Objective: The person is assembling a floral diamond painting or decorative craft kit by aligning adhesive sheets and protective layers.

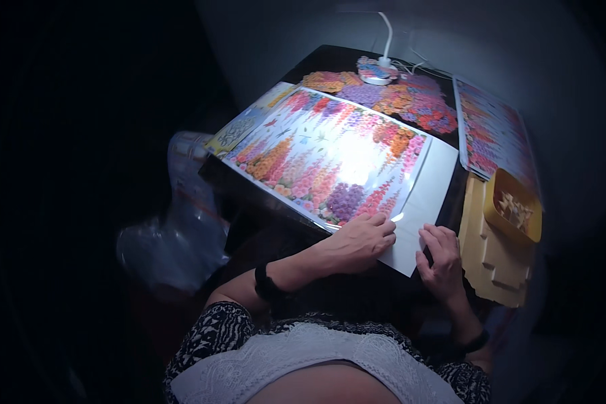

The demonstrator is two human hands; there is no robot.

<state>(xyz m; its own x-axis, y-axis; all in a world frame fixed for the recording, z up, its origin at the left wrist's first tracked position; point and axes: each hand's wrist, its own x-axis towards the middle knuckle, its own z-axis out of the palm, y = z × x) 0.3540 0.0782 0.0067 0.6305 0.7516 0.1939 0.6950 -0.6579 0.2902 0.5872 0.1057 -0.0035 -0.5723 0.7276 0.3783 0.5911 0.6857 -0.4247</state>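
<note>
- Closest: a person's white lace top (303, 348), before a dark surface (314, 62).
- Flower-printed sheet (293, 155) lying on it, a white sheet (429, 202) showing along its right side.
- Left hand (360, 241): fingers curled at the printed sheet's lower right corner; whether they pinch, I cannot tell.
- Right hand (442, 262): fingers loosely bent, parted, over the white sheet's edge.
</note>
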